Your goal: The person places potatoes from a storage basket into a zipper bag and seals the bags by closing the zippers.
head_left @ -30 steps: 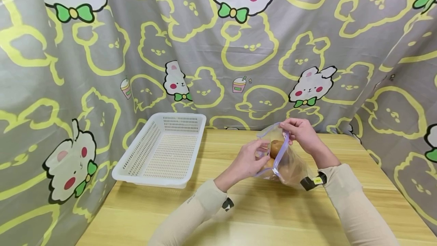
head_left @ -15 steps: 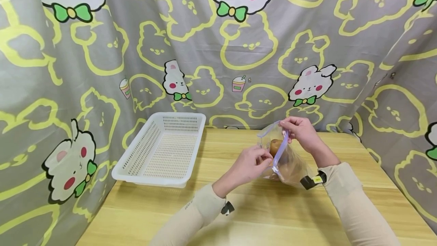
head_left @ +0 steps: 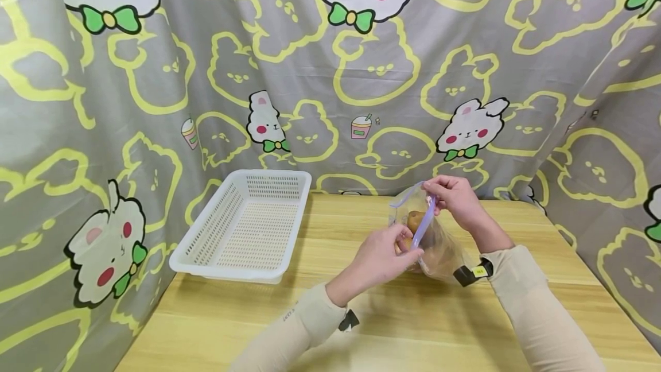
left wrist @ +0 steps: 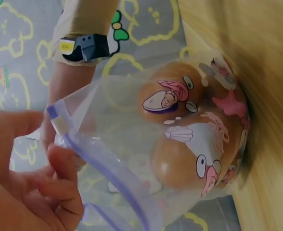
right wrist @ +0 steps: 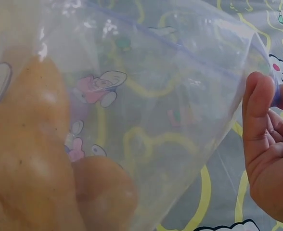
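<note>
A clear zip bag (head_left: pixel 444 248) with a purple zip strip (head_left: pixel 424 224) and cartoon prints stands on the table, its mouth open. Inside are several potatoes (head_left: pixel 415 221), larger in the left wrist view as smooth brown lumps (left wrist: pixel 173 161). My right hand (head_left: pixel 454 197) pinches the far top corner of the bag between thumb and finger, also seen in the right wrist view. At the near corner is my left hand (head_left: pixel 384 251), thumb and bent fingers apart around the zip's white slider (left wrist: pixel 60 125); whether they touch it is unclear.
A white perforated plastic basket (head_left: pixel 258 237) stands to the left on the wooden table (head_left: pixel 330 326). Grey curtains (head_left: pixel 304 73) with cartoon prints enclose the back and sides. Black straps with small devices (head_left: pixel 472 273) are on both wrists.
My left hand has moved from the inner side of the bag's mouth to its near corner by the slider. The right hand keeps its hold at the far corner.
</note>
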Demonstrator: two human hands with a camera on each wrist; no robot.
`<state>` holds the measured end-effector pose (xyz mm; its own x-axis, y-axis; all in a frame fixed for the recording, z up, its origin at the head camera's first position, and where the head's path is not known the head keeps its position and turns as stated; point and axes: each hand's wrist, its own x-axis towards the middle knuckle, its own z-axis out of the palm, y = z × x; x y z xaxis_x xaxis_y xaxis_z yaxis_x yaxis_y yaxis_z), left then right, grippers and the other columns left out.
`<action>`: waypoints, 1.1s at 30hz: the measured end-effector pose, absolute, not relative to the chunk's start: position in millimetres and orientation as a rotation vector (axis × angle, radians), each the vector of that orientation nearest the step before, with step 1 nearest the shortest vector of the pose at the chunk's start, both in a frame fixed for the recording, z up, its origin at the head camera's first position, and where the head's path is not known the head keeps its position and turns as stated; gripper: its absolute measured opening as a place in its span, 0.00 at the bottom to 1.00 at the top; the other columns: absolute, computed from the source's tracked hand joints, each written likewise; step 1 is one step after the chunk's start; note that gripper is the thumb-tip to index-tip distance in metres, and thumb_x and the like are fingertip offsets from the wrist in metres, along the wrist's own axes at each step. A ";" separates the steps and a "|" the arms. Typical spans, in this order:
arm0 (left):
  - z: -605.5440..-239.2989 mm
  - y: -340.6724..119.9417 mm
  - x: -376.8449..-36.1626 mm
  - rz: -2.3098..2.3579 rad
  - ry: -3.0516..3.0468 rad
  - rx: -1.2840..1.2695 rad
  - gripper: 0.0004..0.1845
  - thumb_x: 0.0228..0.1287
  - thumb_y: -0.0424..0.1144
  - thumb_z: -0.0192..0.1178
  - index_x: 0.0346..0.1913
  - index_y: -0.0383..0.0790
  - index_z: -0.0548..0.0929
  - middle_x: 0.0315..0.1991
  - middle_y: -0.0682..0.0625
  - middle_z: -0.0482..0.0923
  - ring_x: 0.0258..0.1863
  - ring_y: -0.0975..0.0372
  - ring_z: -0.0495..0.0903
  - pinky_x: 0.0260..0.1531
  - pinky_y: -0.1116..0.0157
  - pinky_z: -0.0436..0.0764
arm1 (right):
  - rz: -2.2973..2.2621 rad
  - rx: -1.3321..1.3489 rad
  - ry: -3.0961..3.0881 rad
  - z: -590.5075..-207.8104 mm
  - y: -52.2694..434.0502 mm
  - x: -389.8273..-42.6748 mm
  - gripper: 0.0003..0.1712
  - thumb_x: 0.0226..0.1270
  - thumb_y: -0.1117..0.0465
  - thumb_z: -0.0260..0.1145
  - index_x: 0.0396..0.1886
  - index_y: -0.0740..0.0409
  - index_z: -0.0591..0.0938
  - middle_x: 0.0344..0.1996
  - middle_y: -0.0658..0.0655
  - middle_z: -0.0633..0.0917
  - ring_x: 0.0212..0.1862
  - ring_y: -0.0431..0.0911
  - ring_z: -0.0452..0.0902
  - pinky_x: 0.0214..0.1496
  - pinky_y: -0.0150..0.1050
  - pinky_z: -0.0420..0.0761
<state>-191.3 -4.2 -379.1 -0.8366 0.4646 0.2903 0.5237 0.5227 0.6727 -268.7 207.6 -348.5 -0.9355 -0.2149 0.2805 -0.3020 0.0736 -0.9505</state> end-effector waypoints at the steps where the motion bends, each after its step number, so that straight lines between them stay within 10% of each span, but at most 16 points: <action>1: -379.6 -3.4 -191.3 -1.205 -2.692 -0.848 0.11 0.59 0.51 0.63 0.38 0.50 0.80 0.22 0.62 0.71 0.21 0.70 0.69 0.19 0.72 0.68 | 2.031 0.544 -2.241 -348.9 207.3 -269.1 0.19 0.70 0.61 0.59 0.36 0.80 0.75 0.17 0.50 0.78 0.16 0.40 0.72 0.19 0.32 0.77; 9: -381.7 -0.5 -191.5 -1.132 -2.786 -0.734 0.06 0.59 0.46 0.57 0.29 0.55 0.82 0.12 0.63 0.68 0.14 0.68 0.66 0.13 0.67 0.65 | 2.099 0.507 -2.160 -349.0 204.9 -269.1 0.11 0.69 0.62 0.61 0.30 0.64 0.83 0.17 0.51 0.79 0.16 0.39 0.73 0.18 0.31 0.77; 23: -376.5 -28.3 -215.4 -1.021 -2.464 -0.727 0.05 0.61 0.29 0.55 0.30 0.39 0.80 0.21 0.54 0.75 0.14 0.70 0.66 0.12 0.75 0.66 | 2.025 0.494 -2.196 -339.6 195.0 -259.7 0.15 0.67 0.64 0.61 0.37 0.78 0.76 0.18 0.52 0.80 0.17 0.41 0.76 0.18 0.32 0.77; 33: -365.5 -58.5 -251.6 -0.804 -2.093 -0.816 0.11 0.49 0.20 0.54 0.31 0.37 0.81 0.29 0.49 0.81 0.28 0.59 0.76 0.28 0.66 0.75 | 1.905 0.508 -2.242 -343.8 195.1 -259.3 0.11 0.68 0.61 0.61 0.30 0.66 0.78 0.17 0.52 0.79 0.18 0.42 0.76 0.17 0.32 0.74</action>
<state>-251.6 -58.5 -365.5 -0.5259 0.2872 0.8006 0.7494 0.6016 0.2765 -259.3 195.1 -343.8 -0.9302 -0.1551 0.3327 -0.3533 0.1329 -0.9260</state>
